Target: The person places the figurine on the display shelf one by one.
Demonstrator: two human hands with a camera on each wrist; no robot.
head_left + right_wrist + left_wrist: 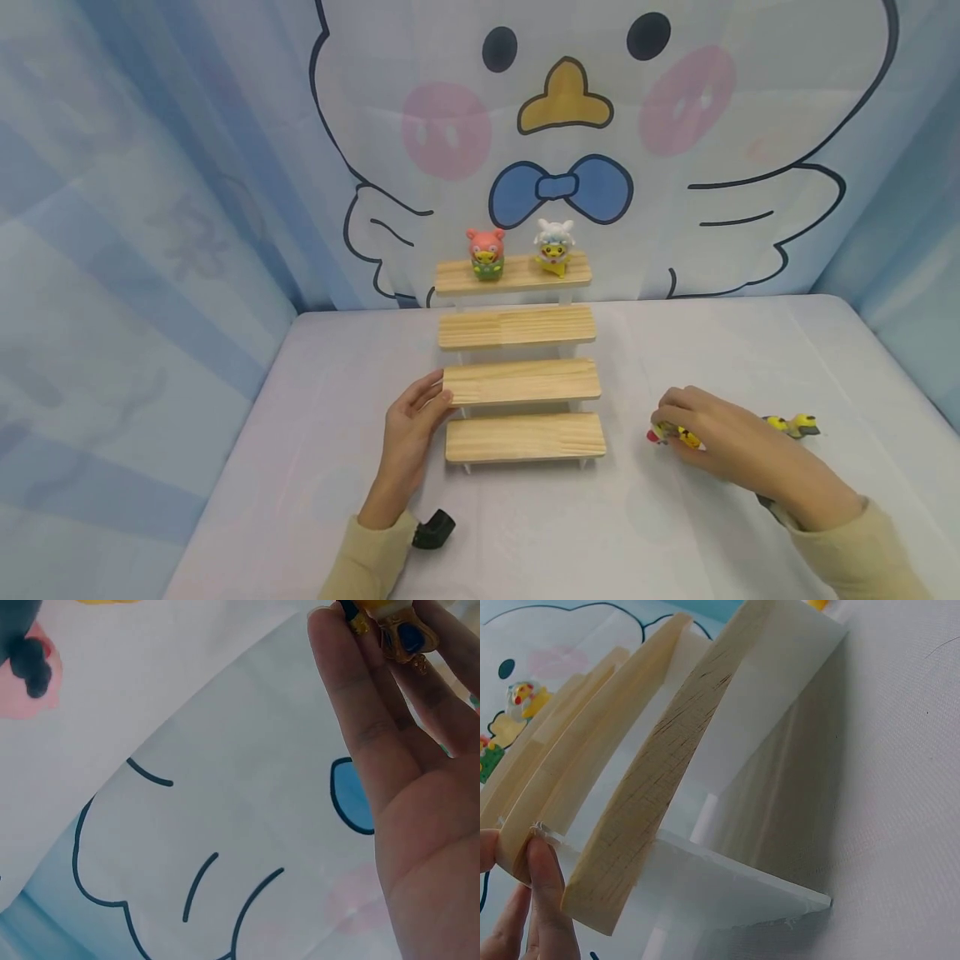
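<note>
A four-step wooden display stand (pixel 525 383) with clear side supports stands in the middle of the table. My left hand (pixel 408 429) grips the left end of its second step from the bottom; in the left wrist view the fingers (pixel 547 889) pinch that board's end. To the right of the stand, my right hand (pixel 712 433) holds a small yellow figurine (pixel 688 437) in its fingertips, just over the table. A red and white bit shows at the fingertips too; whether it belongs to the same figurine I cannot tell. The right wrist view catches only the figurine's gold-and-blue lower part (pixel 405 634).
On the top step stand a pink-hooded figurine (pixel 487 254) and a white-hooded yellow figurine (pixel 554 248). More yellow figurines (pixel 795 426) lie behind my right wrist, partly hidden. A printed curtain (pixel 570 208) hangs behind the table. A black device (pixel 433 530) sits at my left cuff.
</note>
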